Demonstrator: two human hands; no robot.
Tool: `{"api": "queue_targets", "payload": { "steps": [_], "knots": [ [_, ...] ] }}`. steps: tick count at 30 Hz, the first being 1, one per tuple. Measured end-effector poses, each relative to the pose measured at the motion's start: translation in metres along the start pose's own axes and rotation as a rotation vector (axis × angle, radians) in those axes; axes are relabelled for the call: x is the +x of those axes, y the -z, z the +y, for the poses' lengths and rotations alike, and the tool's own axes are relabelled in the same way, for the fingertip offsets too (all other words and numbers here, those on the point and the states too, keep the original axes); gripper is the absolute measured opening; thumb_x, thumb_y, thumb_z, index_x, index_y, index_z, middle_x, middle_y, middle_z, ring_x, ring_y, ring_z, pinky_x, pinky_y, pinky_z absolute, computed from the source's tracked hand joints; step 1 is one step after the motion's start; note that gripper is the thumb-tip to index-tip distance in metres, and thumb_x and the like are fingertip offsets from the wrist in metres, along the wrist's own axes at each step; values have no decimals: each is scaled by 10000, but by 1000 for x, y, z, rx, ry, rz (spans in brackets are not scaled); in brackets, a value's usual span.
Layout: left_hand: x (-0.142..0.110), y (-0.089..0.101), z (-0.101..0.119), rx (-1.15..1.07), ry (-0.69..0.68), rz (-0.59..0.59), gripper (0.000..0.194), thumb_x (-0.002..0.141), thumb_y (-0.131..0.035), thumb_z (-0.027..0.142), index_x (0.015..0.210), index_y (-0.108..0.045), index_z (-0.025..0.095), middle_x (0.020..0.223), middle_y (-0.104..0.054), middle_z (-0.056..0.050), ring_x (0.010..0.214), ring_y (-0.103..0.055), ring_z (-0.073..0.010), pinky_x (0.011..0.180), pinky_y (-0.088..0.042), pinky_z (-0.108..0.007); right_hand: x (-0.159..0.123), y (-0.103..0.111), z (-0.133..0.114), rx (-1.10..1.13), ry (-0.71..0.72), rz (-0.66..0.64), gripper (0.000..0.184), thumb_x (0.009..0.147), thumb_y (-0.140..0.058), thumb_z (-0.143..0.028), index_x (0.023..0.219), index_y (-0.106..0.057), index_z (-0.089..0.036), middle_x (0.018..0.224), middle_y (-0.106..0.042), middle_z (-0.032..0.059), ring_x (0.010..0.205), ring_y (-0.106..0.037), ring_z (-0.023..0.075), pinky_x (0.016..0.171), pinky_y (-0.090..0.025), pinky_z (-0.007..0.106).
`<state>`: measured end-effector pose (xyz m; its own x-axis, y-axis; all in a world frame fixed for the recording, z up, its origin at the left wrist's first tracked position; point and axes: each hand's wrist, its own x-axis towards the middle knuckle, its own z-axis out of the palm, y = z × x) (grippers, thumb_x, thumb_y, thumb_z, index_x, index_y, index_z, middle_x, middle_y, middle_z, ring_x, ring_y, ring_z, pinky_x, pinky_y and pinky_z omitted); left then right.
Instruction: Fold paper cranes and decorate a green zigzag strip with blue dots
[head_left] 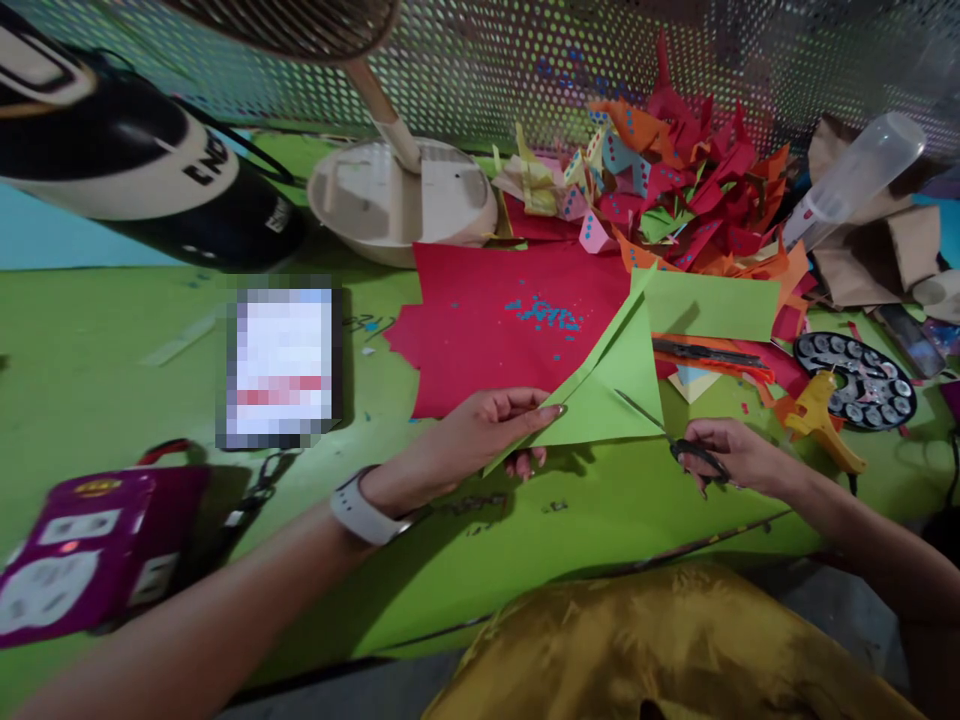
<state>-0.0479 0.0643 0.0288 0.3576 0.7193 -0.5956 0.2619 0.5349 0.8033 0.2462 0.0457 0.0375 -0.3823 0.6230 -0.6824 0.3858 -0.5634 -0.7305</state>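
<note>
A folded sheet of light green paper (626,385) is pinched at its left corner by my left hand (499,425), thumb on top and fingers beneath. My right hand (731,460) grips small dark scissors (697,455) by the handles. Their pointed blade lies over the lower right part of the green sheet; whether it is cutting into the paper I cannot tell. Behind the folded sheet lies a large red paper (480,330) with tiny blue dots scattered on it. Another green paper strip (712,305) rests just past the sheet's right side.
Crumpled coloured paper pieces (675,180) are heaped at the back. A yellow glue gun (825,420) and a black round palette (859,380) lie at right. On the left are a phone (281,365), a purple power strip (97,550) and a fan base (352,200).
</note>
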Motion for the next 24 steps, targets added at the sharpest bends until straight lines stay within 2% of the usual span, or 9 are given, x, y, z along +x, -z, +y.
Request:
{"api": "queue_targets", "payload": {
  "steps": [13, 20, 24],
  "knots": [
    [2, 0, -2, -45, 1, -9, 293, 799, -687, 465, 803, -563, 199, 533, -589, 49, 433, -546, -82, 410, -432, -170, 3, -1, 3, 9, 20, 22, 610, 521, -808, -705, 664, -510, -192, 544, -531, -66, 484, -520, 77, 486, -396, 237],
    [3, 0, -5, -21, -25, -52, 333, 794, -684, 507, 844, -591, 191, 536, -618, 34, 423, -548, -82, 420, -434, -174, 4, -3, -4, -27, 21, 0, 583, 568, -801, -682, 691, -515, -190, 563, -552, -52, 506, -538, 85, 452, -326, 218],
    [5, 1, -6, -29, -17, -56, 315, 800, -683, 488, 842, -584, 192, 544, -628, 33, 423, -557, -82, 423, -429, -176, 6, -3, 1, -5, 39, 11, 603, 546, -796, -705, 670, -509, -190, 536, -527, -68, 478, -512, 69, 469, -374, 223]
  ]
}}
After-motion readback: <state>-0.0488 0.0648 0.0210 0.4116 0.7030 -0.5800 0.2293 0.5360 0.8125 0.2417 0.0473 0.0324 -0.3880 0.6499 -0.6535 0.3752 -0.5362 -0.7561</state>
